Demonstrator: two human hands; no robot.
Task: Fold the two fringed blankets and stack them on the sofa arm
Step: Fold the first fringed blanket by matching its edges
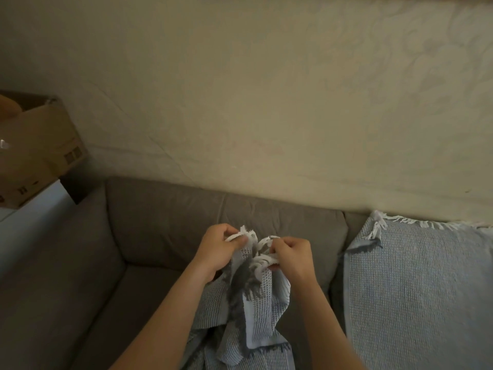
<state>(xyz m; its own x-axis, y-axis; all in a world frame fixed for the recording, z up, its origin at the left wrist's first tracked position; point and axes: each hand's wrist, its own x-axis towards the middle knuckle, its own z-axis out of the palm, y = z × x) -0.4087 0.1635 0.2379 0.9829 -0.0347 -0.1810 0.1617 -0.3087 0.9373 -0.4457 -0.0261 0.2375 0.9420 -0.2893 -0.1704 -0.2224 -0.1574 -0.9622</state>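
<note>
A light blue waffle-weave blanket [256,319] with white and grey fringe hangs bunched in front of me over the grey sofa seat. My left hand [221,249] pinches its fringed top edge on the left. My right hand [292,256] grips the fringed edge right beside it, so both hands hold the cloth close together. A second light blue fringed blanket [416,287] lies spread over the sofa's right seat and back cushion, its white fringe along the top. The sofa arm [53,263] runs down the left side.
The grey sofa back cushion [186,217] sits behind my hands, against a pale patterned wall [266,102]. A cardboard box [34,148] rests on a white surface beyond the sofa arm at the far left.
</note>
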